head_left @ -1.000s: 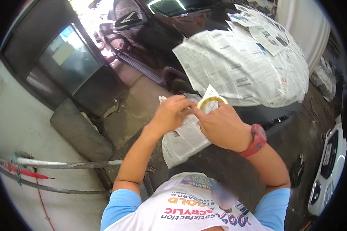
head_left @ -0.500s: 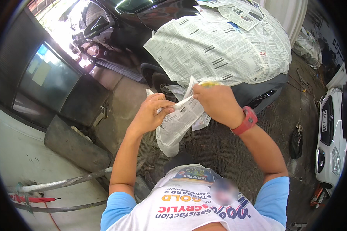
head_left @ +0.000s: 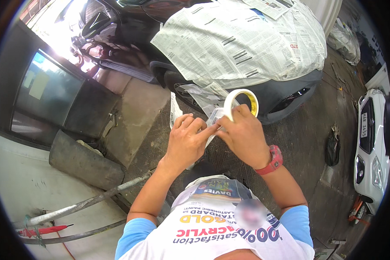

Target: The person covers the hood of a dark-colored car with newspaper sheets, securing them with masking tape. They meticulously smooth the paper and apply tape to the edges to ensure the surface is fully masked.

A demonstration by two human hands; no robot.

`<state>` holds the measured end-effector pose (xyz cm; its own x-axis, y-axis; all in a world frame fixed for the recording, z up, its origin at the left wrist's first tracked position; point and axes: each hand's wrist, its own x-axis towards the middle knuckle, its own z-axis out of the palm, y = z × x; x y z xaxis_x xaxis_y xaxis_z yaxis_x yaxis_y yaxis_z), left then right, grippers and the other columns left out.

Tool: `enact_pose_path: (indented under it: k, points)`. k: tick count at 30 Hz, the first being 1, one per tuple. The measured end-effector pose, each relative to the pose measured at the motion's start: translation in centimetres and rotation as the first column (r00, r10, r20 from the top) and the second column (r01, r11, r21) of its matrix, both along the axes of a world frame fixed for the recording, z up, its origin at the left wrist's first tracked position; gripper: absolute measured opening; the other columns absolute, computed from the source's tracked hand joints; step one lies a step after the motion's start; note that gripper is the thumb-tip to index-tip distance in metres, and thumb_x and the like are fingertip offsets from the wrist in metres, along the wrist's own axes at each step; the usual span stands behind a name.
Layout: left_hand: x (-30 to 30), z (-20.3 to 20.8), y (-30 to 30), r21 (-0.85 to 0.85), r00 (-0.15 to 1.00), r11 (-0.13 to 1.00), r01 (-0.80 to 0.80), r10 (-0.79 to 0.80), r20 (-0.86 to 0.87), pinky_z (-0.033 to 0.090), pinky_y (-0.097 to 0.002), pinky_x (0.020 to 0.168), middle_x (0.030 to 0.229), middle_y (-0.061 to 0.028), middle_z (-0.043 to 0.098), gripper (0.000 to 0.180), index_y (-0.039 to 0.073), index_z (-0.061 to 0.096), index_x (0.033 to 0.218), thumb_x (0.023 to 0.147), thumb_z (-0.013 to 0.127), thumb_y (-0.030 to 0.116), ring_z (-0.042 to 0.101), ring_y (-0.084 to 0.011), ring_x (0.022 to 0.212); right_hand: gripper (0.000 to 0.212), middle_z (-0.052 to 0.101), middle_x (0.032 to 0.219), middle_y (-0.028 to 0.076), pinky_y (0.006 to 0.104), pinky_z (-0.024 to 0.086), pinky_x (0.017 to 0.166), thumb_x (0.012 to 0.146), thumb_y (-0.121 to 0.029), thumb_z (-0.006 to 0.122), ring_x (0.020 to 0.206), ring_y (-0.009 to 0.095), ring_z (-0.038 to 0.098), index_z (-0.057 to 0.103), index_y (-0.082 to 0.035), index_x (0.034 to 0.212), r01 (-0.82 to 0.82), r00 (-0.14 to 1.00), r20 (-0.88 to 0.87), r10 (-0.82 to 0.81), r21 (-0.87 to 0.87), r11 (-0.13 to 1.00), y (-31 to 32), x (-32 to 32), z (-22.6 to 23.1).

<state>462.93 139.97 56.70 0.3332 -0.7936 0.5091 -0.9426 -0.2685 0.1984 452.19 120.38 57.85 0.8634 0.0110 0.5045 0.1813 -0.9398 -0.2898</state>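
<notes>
My left hand point(head_left: 185, 141) is closed, its fingers bent and its thumb and fingertip meeting those of my right hand. It pinches a sheet of newspaper point(head_left: 175, 112), most of which is hidden behind my hands; one edge sticks up left of the fingers. My right hand point(head_left: 245, 141), with a red watch on the wrist, grips a roll of masking tape point(head_left: 229, 102), cream outside with a yellow core. The roll stands tilted above the knuckles. A crumpled, see-through sheet point(head_left: 203, 96) shows just beyond my fingertips, in front of the car's wheel.
Ahead stands a dark car point(head_left: 138, 26), its hood covered with newspaper sheets point(head_left: 242, 47). A white car bumper point(head_left: 368, 147) is at the right, near a black bag point(head_left: 332, 149) on the floor. Metal pipes point(head_left: 86, 203) and a rolled grey mat point(head_left: 84, 160) lie left.
My hands have come together, and the newspaper stretched between them has dropped mostly out of sight. The tape roll, barely visible behind my right hand before, now shows fully.
</notes>
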Motion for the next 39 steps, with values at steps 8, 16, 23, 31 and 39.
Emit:
enact_pose_path:
  k: [8,16,23,31,39]
  points:
    - [3.7,-3.2,0.4,0.304,0.965,0.952,-0.040,0.116,-0.237,0.037,-0.0561,0.122,0.099,-0.0073,0.075,0.035,0.013,0.081,0.121,0.090,0.085,0.030,0.068,-0.0302,0.110,0.020,0.065,0.085,0.013,0.0481,0.055,0.073,0.091,-0.021,0.080,0.094,0.034,0.065,0.069,-0.005,0.087,0.258,0.954,-0.138,-0.265,-0.071,0.964,-3.3,-4.5,-1.5]
    - [12.8,-13.4,5.6,0.503,0.927,0.864,0.022,0.171,-0.334,0.029,-0.0609,0.129,0.117,-0.0089,0.079,0.031,0.010,0.083,0.112,0.087,0.088,0.029,0.067,-0.0313,0.125,0.009,0.064,0.087,0.015,0.0473,0.050,0.075,0.095,-0.016,0.080,0.090,0.036,0.061,0.076,-0.008,0.095,0.596,0.802,-0.014,-0.597,0.074,0.799,-7.6,-8.9,-5.2]
    - [22.6,-9.6,4.5,0.247,0.955,0.949,-0.198,0.244,-0.171,0.053,-0.0514,0.096,0.095,-0.0118,0.080,0.015,0.010,0.083,0.096,0.084,0.088,0.019,0.071,-0.0379,0.095,0.021,0.069,0.086,0.019,0.0496,0.049,0.076,0.097,-0.026,0.082,0.085,0.040,0.066,0.077,-0.006,0.092,0.693,0.699,-0.183,-0.691,0.410,0.593,-5.9,-6.2,-17.6]
    - [39.2,-1.3,6.9,0.476,0.872,0.744,-0.470,0.474,0.120,0.053,-0.0503,0.091,0.095,-0.0152,0.080,0.024,0.008,0.082,0.097,0.086,0.087,0.028,0.072,-0.0382,0.094,0.024,0.075,0.096,0.018,0.0506,0.056,0.083,0.093,-0.032,0.084,0.096,0.040,0.071,0.079,-0.008,0.091,0.675,0.712,-0.372,-0.595,0.597,0.434,2.5,11.5,-29.3]
    - [46.7,3.8,-2.0,0.098,0.964,0.978,-0.187,0.163,0.210,0.043,-0.0494,0.121,0.095,-0.0069,0.078,0.013,0.007,0.079,0.099,0.091,0.085,0.016,0.071,-0.0283,0.099,0.025,0.079,0.086,0.017,0.0475,0.058,0.078,0.090,-0.030,0.086,0.081,0.037,0.075,0.084,-0.005,0.092,0.693,0.590,-0.565,-0.577,0.721,0.003,4.3,27.6,-37.0]
